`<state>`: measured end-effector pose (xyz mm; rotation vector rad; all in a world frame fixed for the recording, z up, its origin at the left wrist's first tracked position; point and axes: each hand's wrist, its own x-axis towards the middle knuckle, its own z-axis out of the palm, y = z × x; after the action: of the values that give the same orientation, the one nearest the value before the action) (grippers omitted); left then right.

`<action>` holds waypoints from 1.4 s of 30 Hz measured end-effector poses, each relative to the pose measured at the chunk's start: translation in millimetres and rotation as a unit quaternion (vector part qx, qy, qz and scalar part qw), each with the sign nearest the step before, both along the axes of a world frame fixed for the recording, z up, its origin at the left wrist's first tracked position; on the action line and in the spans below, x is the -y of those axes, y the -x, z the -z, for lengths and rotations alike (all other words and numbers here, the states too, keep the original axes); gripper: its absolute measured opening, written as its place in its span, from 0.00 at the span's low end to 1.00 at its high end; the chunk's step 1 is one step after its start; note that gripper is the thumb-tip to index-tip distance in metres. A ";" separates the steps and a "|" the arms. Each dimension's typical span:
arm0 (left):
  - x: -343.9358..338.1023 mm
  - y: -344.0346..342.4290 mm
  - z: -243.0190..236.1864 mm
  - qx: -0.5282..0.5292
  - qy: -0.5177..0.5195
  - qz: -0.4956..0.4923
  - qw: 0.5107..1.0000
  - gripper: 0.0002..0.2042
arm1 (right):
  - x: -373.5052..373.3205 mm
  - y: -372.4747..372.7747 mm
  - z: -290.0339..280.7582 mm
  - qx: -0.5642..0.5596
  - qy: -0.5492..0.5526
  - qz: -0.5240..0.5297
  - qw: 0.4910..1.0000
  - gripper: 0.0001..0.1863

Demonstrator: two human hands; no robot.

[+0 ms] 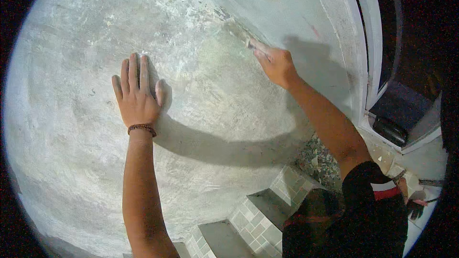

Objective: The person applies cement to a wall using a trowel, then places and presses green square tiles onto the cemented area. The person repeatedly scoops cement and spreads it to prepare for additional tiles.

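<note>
My left hand [138,102] lies flat against a mottled grey-white plastered wall [81,129], fingers stretched upward and thumb apart. A dark beaded bracelet [142,128] is round that wrist. Farther right, my right hand [277,66] is closed round a small hand tool [250,44] with a short pale end. The tool's end is at the wall, just by the rough corner line where a second, smoother wall [282,5] meets it. Most of the handle is hidden in my fingers, and I cannot tell whether it is a brush or a scraper.
Steps with tiled risers [251,217] run along the wall's foot. Loose rubble [319,160] lies at the wall's base. To the right is a white-framed opening [377,33], with a black object [389,131] on its sill. A person's foot [402,186] shows at the lower right.
</note>
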<state>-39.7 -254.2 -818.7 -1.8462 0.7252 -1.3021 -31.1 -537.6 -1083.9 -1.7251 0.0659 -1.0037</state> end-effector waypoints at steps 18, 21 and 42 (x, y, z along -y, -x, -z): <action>-1.1 -2.6 1.1 0.011 -0.007 0.012 1.000 0.34 | -75.5 21.4 4.9 0.083 -0.152 0.030 0.984 0.21; -1.1 -1.0 1.0 0.018 -0.006 0.003 1.000 0.34 | -79.6 16.8 2.6 0.096 -0.150 0.057 0.982 0.21; 1.0 0.3 1.2 0.014 0.004 0.008 1.000 0.33 | -70.6 31.8 2.4 0.031 -0.126 0.050 0.990 0.20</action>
<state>-40.0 -255.2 -820.0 -1.8285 0.7217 -1.3411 -63.0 -467.0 -1086.3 -1.4698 0.2325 -1.0742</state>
